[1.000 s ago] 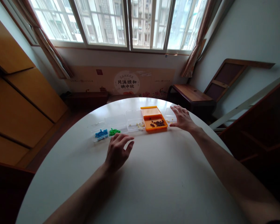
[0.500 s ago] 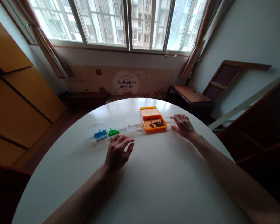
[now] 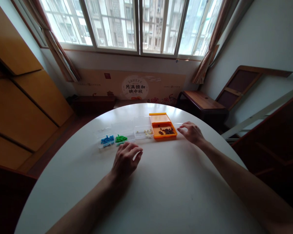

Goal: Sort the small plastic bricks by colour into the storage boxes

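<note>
Table [image 3: 161, 195]: white, curved far edge, shiny toward window [image 3: 112, 29].
Orange box [image 3: 165, 138]: lid open, on table near far edge, brown bits [image 3: 168, 131] inside.
Left hand [image 3: 127, 159]: loosely curled, thumb apart, near green bits [image 3: 121, 138].
Right hand [image 3: 191, 132]: fingers bent at end clear box [image 3: 177, 125]; can't tell if gripping.
Room: cabinet [image 3: 39, 94] left, banner [image 3: 92, 78] under window, wooden seat [image 3: 202, 100] right.
</note>
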A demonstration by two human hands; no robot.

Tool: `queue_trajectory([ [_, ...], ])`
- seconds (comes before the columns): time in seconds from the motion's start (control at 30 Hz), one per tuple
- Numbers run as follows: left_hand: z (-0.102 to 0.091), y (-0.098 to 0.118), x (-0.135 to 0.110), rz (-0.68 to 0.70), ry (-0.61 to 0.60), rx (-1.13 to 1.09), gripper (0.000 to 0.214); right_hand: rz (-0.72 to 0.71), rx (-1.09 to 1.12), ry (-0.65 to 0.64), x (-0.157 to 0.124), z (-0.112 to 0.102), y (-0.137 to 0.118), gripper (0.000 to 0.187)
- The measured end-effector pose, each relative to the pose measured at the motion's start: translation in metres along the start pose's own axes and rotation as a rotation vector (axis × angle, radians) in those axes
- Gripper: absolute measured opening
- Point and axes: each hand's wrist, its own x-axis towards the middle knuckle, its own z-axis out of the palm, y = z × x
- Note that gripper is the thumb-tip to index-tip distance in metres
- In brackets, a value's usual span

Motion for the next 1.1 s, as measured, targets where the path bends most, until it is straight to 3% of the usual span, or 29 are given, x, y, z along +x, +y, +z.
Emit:
queue_trajectory([
  [0.1,0.003,-0.001,0.004,0.000,0.011,0.018,0.011,0.078,0.137,0.018,0.037,0.005,-0.007,0.037],
  [0.3,0.002,0.007,0.010,-0.066,0.054,0.078,0.012,0.340,0.356,-0.039,0.098,0.033,-0.012,0.064],
  [0.47,-0.006,0.023,0.014,-0.291,0.283,0.172,0.029,0.408,0.418,-0.070,0.105,0.042,-0.001,0.074],
  [0.63,-0.019,-0.005,0.021,-0.530,0.408,0.187,0.047,0.422,0.566,-0.043,0.103,0.040,0.000,0.084],
  [0.7,-0.023,-0.023,0.021,-0.565,0.351,0.224,0.057,0.404,0.634,-0.031,0.100,0.036,-0.003,0.086],
  [0.83,-0.029,-0.046,0.015,-0.530,0.090,0.314,0.074,0.345,0.907,-0.003,0.089,0.021,-0.007,0.084],
  [0.97,-0.036,-0.051,0.011,-0.507,0.012,0.431,0.076,0.234,1.072,0.035,0.078,0.003,-0.011,0.069],
  [1.1,-0.050,-0.052,0.003,-0.434,-0.055,0.517,0.072,0.079,0.999,0.004,0.059,-0.014,-0.020,0.044],
])
